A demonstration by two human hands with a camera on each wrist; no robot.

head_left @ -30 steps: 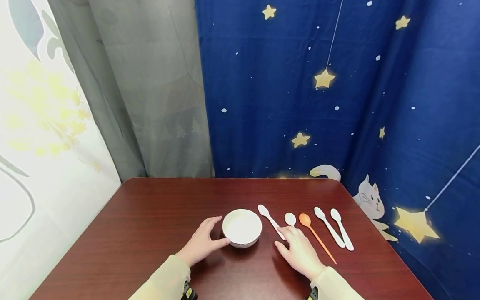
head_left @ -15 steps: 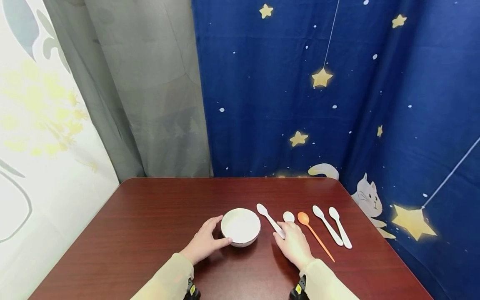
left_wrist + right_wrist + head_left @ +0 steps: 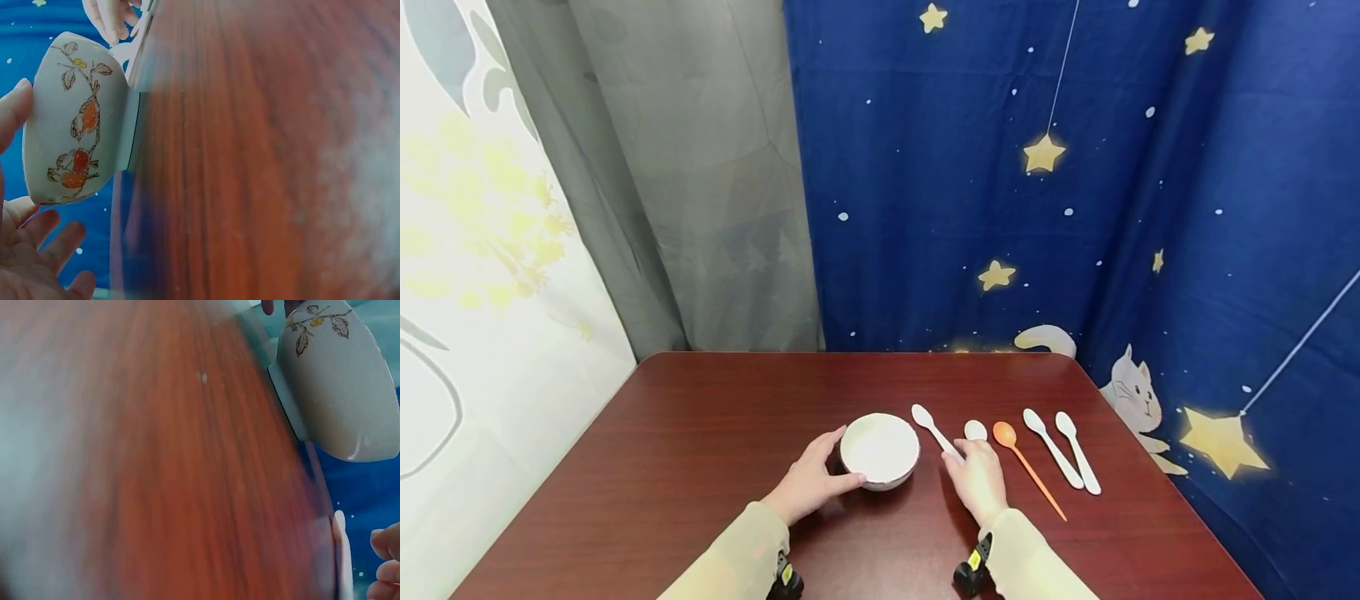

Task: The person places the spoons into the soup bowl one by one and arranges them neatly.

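A white bowl (image 3: 880, 450) stands upright on the table; the left wrist view shows orange fruit and brown leaves painted on its outside (image 3: 87, 119). My left hand (image 3: 809, 481) spreads around the bowl's left side, thumb at the near rim and fingertips by the far one. Right of the bowl, my right hand (image 3: 979, 482) hovers over the handle of a white spoon (image 3: 928, 421), hiding its end. In the right wrist view, the bent fingers (image 3: 389, 572) show a gap from that spoon's pale edge (image 3: 343, 550). A second white spoon (image 3: 975, 430) shows only its head beyond the right hand.
To the right lie an orange spoon (image 3: 1028, 468) and two more white spoons, one (image 3: 1053, 449) beside the other (image 3: 1078, 454). The dark red wooden table (image 3: 737, 400) ends at a blue star-patterned curtain (image 3: 925, 167) and a grey one (image 3: 715, 183).
My right hand has moved a little left, and its fingers have drawn in over the white spoon's handle. The left hand stays at the bowl. The head view has shifted slightly.
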